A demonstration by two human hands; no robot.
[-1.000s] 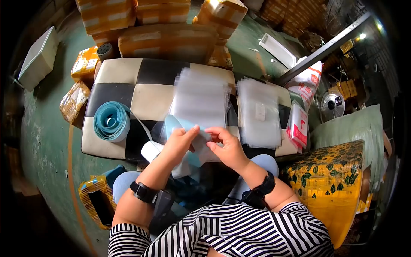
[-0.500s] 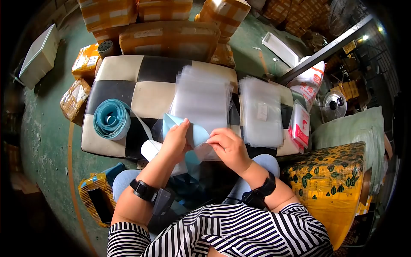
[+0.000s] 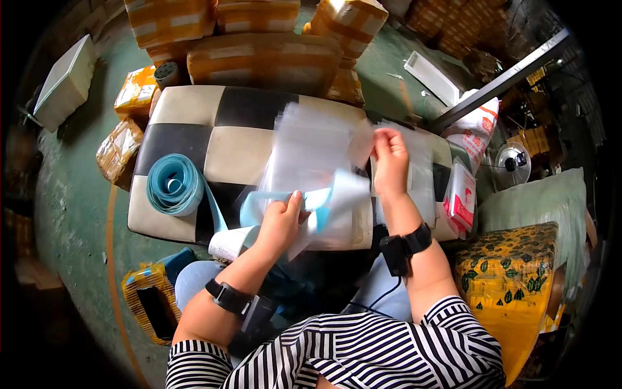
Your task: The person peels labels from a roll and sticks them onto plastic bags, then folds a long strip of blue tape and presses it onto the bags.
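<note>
My left hand (image 3: 280,223) is closed on a strip of blue-and-white label tape (image 3: 324,198), which loops out past my fingers, smeared by motion. From it the tape runs left, by a white printed stretch (image 3: 228,243), to a blue roll (image 3: 173,184) on the checkered padded bench (image 3: 240,146). Raised to the right, my right hand (image 3: 391,159) pinches a thin see-through piece (image 3: 363,144), perhaps a peeled label; blur hides its edges. Beneath and beyond both hands lies a stack of clear plastic bags (image 3: 301,146). A second stack of clear bags (image 3: 424,175) is partly behind my right forearm.
A red-and-white packet (image 3: 460,198) stands at the bench's right end. Taped cartons (image 3: 259,65) are piled behind it. To the right are a metal post (image 3: 499,81), a small fan (image 3: 512,162) and a yellow leaf-patterned seat (image 3: 505,279). A phone (image 3: 155,308) lies lower left.
My right hand has moved up and right, away from my left hand, with a see-through piece in its fingers. The tape in my left hand has unfurled to the right.
</note>
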